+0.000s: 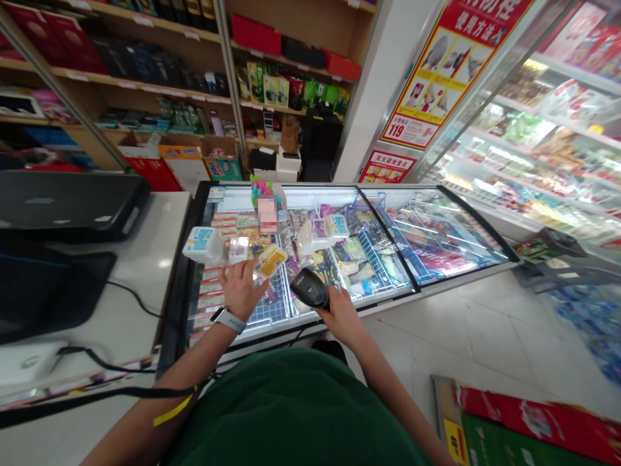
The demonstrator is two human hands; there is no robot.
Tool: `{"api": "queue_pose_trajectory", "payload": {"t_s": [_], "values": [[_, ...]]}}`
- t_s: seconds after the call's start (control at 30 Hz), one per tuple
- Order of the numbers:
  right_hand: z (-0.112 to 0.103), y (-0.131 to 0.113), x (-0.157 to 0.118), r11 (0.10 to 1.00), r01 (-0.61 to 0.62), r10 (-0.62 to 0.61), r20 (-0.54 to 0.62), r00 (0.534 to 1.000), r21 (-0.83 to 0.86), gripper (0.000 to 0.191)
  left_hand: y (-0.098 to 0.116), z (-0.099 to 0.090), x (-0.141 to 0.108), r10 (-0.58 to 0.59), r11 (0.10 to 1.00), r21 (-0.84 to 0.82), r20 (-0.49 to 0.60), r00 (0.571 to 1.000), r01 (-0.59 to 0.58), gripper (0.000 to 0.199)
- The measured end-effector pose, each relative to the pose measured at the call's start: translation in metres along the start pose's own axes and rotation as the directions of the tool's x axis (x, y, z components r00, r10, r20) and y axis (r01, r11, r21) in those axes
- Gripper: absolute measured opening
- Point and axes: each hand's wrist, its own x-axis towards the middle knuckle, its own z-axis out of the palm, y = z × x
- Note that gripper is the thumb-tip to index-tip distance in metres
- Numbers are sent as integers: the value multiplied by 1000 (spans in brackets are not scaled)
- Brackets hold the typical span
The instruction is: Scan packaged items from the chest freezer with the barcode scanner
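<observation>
Shop interior; glass-topped chest freezer point(466, 277) below both hands. Right grip point(342, 317) closed around black barcode scanner point(309, 289), held over glass. Left grip point(237, 291) narrow, pinching yellow packet point(270, 261); white-and-blue tub point(202, 246) just beyond, to its left.

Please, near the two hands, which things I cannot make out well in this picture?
Head view:
- Grip of the barcode scanner: hidden by the right hand.
- Print on the yellow packet at the left hand: too small to read.
- Pixelated patch in the chest freezer: blurred, so what it covers is hidden.
</observation>
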Motion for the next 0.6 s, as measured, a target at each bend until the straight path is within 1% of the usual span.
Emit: {"api": "queue_pose_trajectory", "payload": {"t_s": [0.07,0.2,0.47,0.53,0.6], "values": [[-1,-4,-1,1000,-3,3,3,1000,-2,15,1,-4,-3,9,1000,-2,-7,1000,-9,58],[0,-6,-1,1000,4,-4,13,1000,-3,15,1,-8,-6,-13,1000,-3,-15,1000,13,58],[7,0,-2,1000,29,-29,24,999,-2,18,-2,-7,-10,38,998,-42,-130,991,-44,57],[8,1,-3,999,32,-32,22,999,4,17,-5,-3,-9,-10,997,-79,-138,990,-1,59],[8,2,-4,999,32,-32,18,999,7,15,-11,3,-4,-138,983,-136,-87,987,125,63]]}}
